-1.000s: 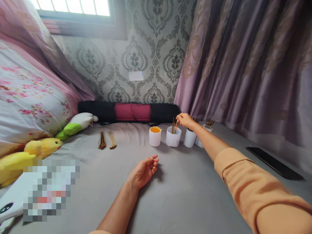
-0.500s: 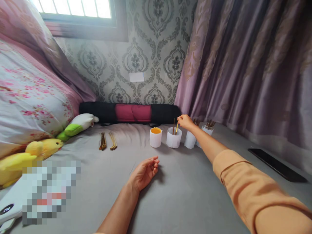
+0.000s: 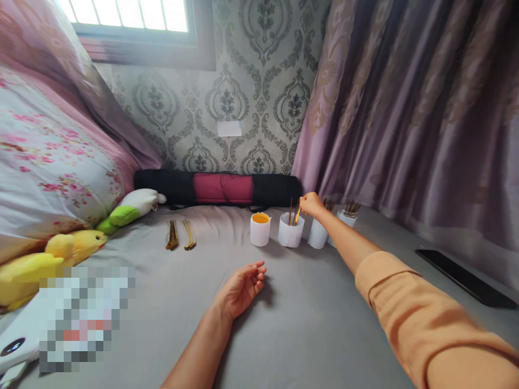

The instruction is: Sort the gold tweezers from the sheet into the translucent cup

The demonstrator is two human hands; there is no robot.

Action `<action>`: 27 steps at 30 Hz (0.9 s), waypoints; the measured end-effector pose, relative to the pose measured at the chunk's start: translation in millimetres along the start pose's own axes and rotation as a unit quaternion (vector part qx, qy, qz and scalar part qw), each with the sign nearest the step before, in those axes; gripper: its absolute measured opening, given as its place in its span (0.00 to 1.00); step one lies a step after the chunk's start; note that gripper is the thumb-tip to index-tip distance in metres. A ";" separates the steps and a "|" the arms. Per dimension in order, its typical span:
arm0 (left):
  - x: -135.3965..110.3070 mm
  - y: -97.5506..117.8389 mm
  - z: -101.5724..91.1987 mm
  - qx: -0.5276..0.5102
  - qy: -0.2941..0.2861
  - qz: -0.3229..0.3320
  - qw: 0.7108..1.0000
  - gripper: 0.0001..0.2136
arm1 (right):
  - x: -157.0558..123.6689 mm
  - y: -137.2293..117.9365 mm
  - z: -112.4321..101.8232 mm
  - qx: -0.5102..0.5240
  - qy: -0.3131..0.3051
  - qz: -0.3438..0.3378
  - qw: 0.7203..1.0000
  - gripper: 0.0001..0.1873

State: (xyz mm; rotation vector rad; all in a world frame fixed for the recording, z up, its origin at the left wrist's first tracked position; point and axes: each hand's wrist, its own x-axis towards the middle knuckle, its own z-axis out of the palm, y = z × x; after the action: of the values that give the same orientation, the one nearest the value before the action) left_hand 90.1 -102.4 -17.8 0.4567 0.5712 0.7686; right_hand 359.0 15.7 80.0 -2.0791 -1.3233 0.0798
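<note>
My right hand [image 3: 312,205] reaches to the back and pinches the top of a thin yellow stick [image 3: 298,216]. Its lower end is inside a short white cup [image 3: 290,237], where several thin brown sticks [image 3: 290,209] also stand. Left of this cup is a white container [image 3: 260,233] with an orange-yellow top or filling. Just right of it, partly behind my right hand and forearm, stand a white holder [image 3: 317,235] and a jar [image 3: 347,218], both with brown sticks. Palm partly up, my left hand [image 3: 245,286] rests on the grey sheet, fingers loosely curled, holding nothing.
Two small bundles of brown [image 3: 172,235] and gold sticks [image 3: 189,235] lie on the sheet. A black and maroon roll bag [image 3: 223,188] runs along the wall. Plush toys [image 3: 77,246] and a white device [image 3: 20,329] are left; a black flat object [image 3: 464,278] lies right.
My right hand has shifted slightly right with the yellow stick, which sits a little lower and closer to the cup's right side. My left hand stays where it was.
</note>
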 end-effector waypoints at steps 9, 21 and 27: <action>2.3 -0.3 -2.3 -0.009 -0.009 0.000 1.000 0.10 | 1.7 -10.5 17.9 0.040 -0.038 0.022 0.998 0.13; 5.1 -0.2 -5.0 -0.013 -0.014 -0.003 1.000 0.11 | 6.0 -14.5 22.9 0.079 -0.070 0.013 0.994 0.09; 3.8 -0.4 -3.5 -0.014 -0.005 -0.003 1.000 0.11 | 3.0 -13.8 17.3 0.090 -0.085 0.018 0.992 0.08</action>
State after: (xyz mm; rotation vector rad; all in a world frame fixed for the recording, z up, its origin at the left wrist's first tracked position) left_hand 90.4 -99.2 -21.9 0.4335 0.5517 0.7671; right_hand 342.9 30.4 75.1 -1.9778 -1.3245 0.3864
